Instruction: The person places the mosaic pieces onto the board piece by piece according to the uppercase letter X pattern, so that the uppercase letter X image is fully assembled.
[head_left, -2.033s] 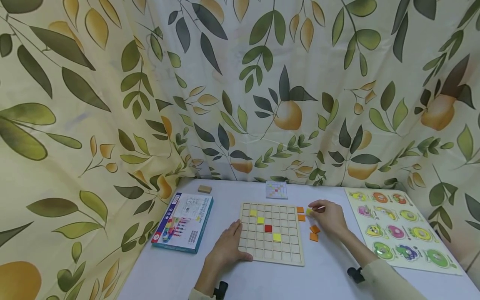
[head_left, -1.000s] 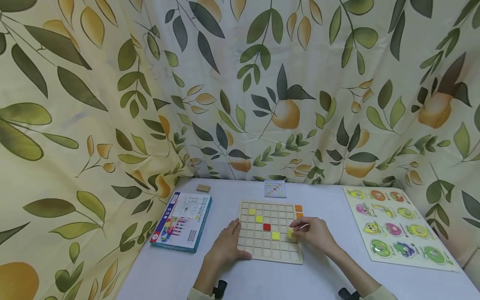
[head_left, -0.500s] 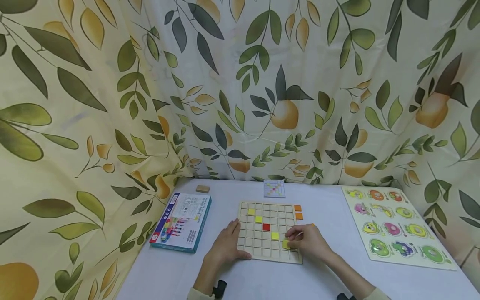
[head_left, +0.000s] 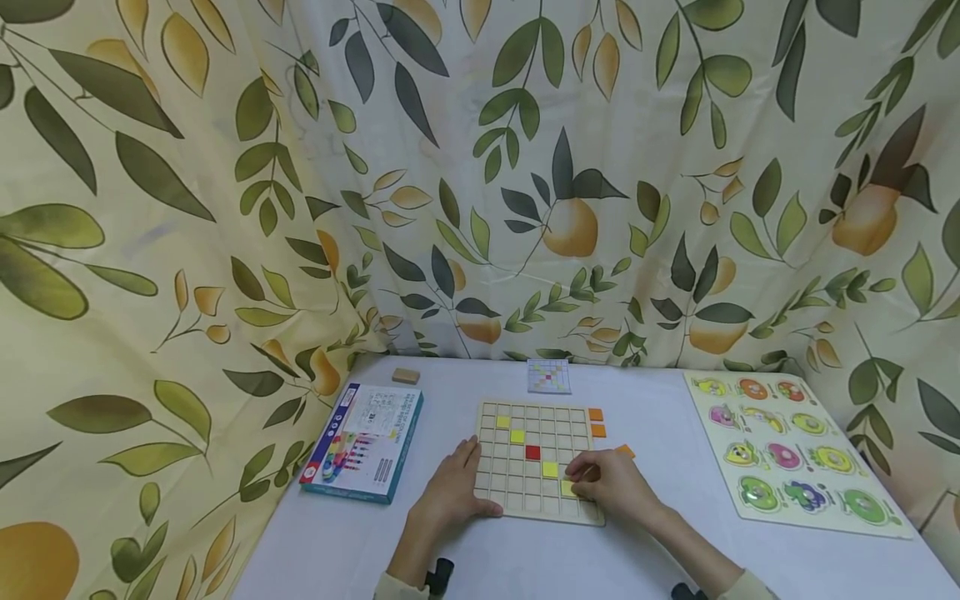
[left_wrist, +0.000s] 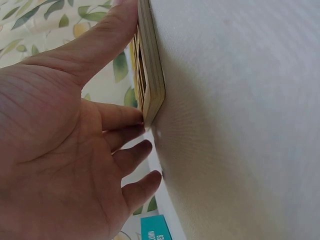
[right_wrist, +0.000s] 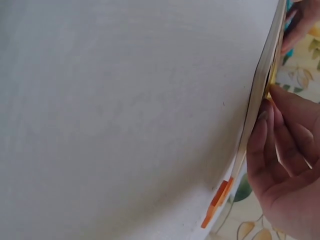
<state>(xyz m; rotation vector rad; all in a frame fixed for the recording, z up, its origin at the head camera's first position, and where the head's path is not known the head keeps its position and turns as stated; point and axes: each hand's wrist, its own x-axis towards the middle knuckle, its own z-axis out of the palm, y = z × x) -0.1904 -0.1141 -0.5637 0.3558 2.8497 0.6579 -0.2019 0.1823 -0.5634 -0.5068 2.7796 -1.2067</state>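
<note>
A square wooden grid board (head_left: 517, 486) lies on the white table in the head view. Along a diagonal of its cells sit a red tile (head_left: 532, 452) and several yellow ones. My left hand (head_left: 452, 487) rests at the board's left side, fingers extended, with the thumb along the front edge; in the left wrist view the thumb (left_wrist: 100, 42) touches that edge. Over the right part, my right hand (head_left: 617, 486) pinches a yellow tile (head_left: 567, 488) lying at a cell near the lower right corner. The fingers partly cover this tile.
Orange tiles (head_left: 598, 431) lie right of the board, one partly behind my right hand. Behind stands a small pattern card (head_left: 548, 377). A boxed set (head_left: 363, 444) and wooden block (head_left: 406, 376) are at left, a fruit picture board (head_left: 795, 518) at right.
My right hand took a yellow tile from beside the board and carried it left and toward me onto a lower-right cell. The tile now lies flatter. My left hand stays at the board.
</note>
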